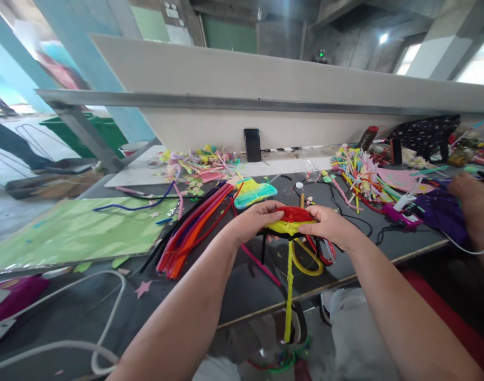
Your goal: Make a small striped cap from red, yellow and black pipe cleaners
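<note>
Both my hands hold a red, yellow and black fuzzy pipe-cleaner craft [291,216] above the table's front edge. At its left end, the thumb and fingers of my left hand [261,219] grip it. My right hand [327,225] pinches the right end. A yellow pipe-cleaner strip [289,296] hangs from its middle, down past the table edge. Behind my left hand lies a yellow and turquoise pipe-cleaner piece [255,193]. A yellow loop [309,259] rests on the table beneath my hands. My fingers partly cover the craft's ends and underside.
Left of my hands lie bundled red, orange and black pipe cleaners [194,233] and a green sheet [75,230]. A phone [252,145] leans against the white panel. Magenta glue guns, one at right [402,216], have trailing cords. Another person's hand [469,193] is at far right.
</note>
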Motion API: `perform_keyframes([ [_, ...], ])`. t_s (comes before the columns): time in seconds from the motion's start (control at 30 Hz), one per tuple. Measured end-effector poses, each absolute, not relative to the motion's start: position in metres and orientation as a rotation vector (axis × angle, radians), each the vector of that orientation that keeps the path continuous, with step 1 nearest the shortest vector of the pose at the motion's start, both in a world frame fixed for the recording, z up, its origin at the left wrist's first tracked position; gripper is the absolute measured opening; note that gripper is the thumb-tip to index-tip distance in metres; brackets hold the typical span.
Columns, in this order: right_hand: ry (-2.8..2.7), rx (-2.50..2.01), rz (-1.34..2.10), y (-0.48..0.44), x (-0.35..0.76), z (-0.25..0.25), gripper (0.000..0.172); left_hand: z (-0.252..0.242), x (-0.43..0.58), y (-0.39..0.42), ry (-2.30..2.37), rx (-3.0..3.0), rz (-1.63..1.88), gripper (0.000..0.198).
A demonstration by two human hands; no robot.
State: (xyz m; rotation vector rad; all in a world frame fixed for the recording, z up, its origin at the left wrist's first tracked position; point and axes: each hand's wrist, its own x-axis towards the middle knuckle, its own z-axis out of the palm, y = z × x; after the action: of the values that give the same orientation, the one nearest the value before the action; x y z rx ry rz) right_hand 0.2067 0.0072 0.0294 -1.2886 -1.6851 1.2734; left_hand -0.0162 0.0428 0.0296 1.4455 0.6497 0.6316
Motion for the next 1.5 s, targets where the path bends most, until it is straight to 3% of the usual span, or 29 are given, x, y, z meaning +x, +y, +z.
perform_keyframes([
  [0.4,-1.745,-1.397,1.116,0.002,0.198,0.026,0.028,0.034,-0.019,0.041,0.615,1.563,0.421,0.042],
  [1.5,-1.786,-1.515,0.931,0.000,0.185,0.023,0.027,0.036,-0.015,0.036,0.676,1.583,0.443,0.039],
])
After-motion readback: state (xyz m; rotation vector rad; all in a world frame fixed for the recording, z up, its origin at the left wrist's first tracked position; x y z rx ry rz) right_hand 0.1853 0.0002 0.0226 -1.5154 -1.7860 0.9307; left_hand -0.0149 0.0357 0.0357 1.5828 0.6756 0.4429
